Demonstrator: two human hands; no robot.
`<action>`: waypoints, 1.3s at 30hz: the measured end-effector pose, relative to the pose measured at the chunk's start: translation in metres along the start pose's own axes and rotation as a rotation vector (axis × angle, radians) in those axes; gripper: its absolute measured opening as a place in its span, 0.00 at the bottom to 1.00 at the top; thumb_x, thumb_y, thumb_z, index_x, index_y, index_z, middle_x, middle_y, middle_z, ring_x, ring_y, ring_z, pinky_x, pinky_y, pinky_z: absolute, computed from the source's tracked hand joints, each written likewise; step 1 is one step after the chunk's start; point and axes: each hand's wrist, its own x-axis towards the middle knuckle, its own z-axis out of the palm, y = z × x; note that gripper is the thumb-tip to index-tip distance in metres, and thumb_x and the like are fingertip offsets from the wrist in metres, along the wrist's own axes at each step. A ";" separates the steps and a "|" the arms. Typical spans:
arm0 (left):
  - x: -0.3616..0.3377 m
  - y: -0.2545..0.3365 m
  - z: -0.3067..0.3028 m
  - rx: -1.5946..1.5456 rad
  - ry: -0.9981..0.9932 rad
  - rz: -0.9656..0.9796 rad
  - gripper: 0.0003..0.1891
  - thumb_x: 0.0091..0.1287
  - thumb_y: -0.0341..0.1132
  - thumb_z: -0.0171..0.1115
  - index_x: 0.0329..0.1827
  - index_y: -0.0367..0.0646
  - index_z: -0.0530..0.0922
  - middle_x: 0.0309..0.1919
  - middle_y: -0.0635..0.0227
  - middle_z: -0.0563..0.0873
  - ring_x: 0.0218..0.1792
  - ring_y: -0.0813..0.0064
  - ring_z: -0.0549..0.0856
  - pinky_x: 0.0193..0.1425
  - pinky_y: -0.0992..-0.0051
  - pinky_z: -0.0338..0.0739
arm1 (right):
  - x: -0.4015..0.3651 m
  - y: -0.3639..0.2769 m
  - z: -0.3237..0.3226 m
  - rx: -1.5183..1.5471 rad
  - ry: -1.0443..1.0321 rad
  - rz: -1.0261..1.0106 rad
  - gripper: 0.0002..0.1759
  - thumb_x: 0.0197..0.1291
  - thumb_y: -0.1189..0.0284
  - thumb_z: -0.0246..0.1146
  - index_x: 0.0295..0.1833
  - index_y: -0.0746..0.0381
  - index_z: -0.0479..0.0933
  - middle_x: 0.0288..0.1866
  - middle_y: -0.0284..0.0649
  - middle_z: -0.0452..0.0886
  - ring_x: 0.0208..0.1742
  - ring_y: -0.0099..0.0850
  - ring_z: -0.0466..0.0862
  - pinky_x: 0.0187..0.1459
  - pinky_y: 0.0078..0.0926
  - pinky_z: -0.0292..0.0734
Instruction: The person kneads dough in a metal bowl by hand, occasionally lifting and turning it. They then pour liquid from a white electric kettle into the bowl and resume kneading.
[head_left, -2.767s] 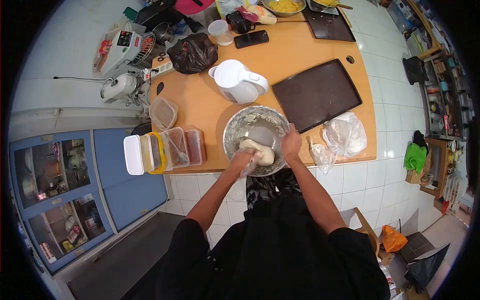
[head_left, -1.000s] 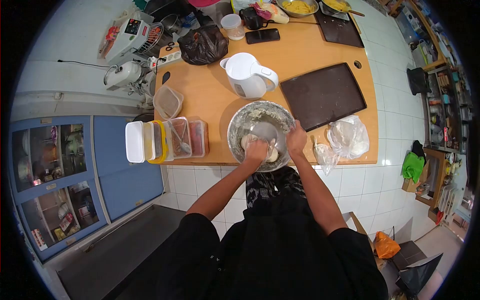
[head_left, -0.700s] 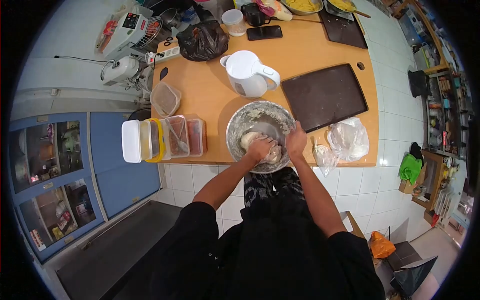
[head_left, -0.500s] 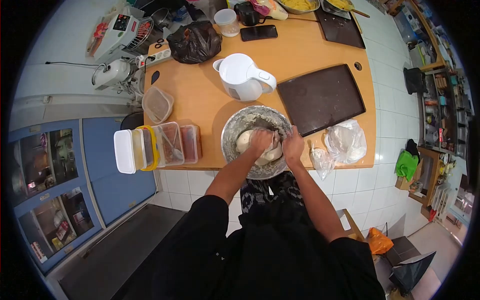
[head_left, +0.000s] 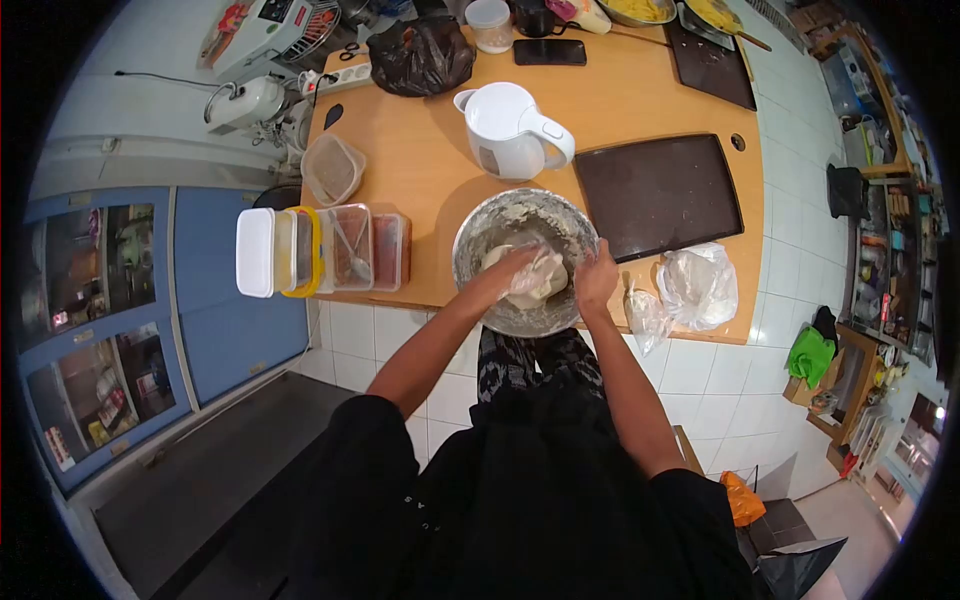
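Note:
A metal mixing bowl, its inner wall smeared with flour and sticky dough, sits at the table's front edge. Inside lies a pale lump of dough. My left hand reaches into the bowl and rests on the dough, its fingers stretched out, coated with dough and slightly blurred. On the bowl's right side my right hand is closed around the rim. A white electric kettle stands just behind the bowl.
A dark baking tray lies right of the bowl, with plastic bags of white powder before it. Lidded plastic containers line the left front edge. A black plastic bag and a phone are farther back.
My left hand has gone from a fist pressed into the dough to stretched fingers on it. My right hand stays on the rim. The camera view has shifted slightly.

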 end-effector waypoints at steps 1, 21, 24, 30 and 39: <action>-0.018 -0.005 0.003 0.087 0.058 0.112 0.22 0.69 0.50 0.52 0.56 0.46 0.79 0.54 0.54 0.81 0.60 0.58 0.78 0.66 0.62 0.66 | -0.001 -0.001 0.000 -0.016 -0.003 -0.001 0.11 0.57 0.79 0.60 0.47 0.63 0.72 0.37 0.58 0.82 0.41 0.58 0.82 0.40 0.54 0.74; -0.045 0.011 0.040 0.524 0.383 0.270 0.17 0.66 0.46 0.53 0.51 0.47 0.79 0.50 0.59 0.82 0.54 0.62 0.81 0.62 0.57 0.70 | 0.005 -0.002 0.004 -0.070 -0.051 -0.062 0.10 0.58 0.76 0.60 0.46 0.63 0.74 0.37 0.57 0.83 0.41 0.57 0.83 0.41 0.53 0.76; -0.031 -0.009 0.050 0.381 0.169 0.405 0.17 0.64 0.47 0.55 0.51 0.49 0.79 0.50 0.64 0.81 0.54 0.64 0.80 0.60 0.59 0.71 | 0.008 -0.011 -0.001 -0.081 -0.103 -0.069 0.09 0.59 0.76 0.60 0.46 0.63 0.73 0.36 0.57 0.83 0.40 0.57 0.83 0.40 0.54 0.75; 0.009 -0.018 0.066 0.278 0.041 0.153 0.15 0.61 0.44 0.58 0.47 0.48 0.81 0.43 0.64 0.84 0.49 0.64 0.83 0.55 0.58 0.74 | 0.010 -0.011 0.000 -0.059 -0.106 -0.079 0.08 0.60 0.76 0.60 0.43 0.64 0.71 0.32 0.61 0.80 0.39 0.62 0.80 0.38 0.56 0.72; 0.093 -0.045 0.118 -0.731 1.140 -0.652 0.17 0.67 0.43 0.54 0.33 0.36 0.81 0.30 0.53 0.84 0.34 0.52 0.83 0.41 0.56 0.76 | 0.013 -0.011 -0.001 -0.045 -0.123 -0.110 0.08 0.60 0.75 0.61 0.44 0.65 0.73 0.34 0.62 0.80 0.39 0.63 0.80 0.39 0.55 0.72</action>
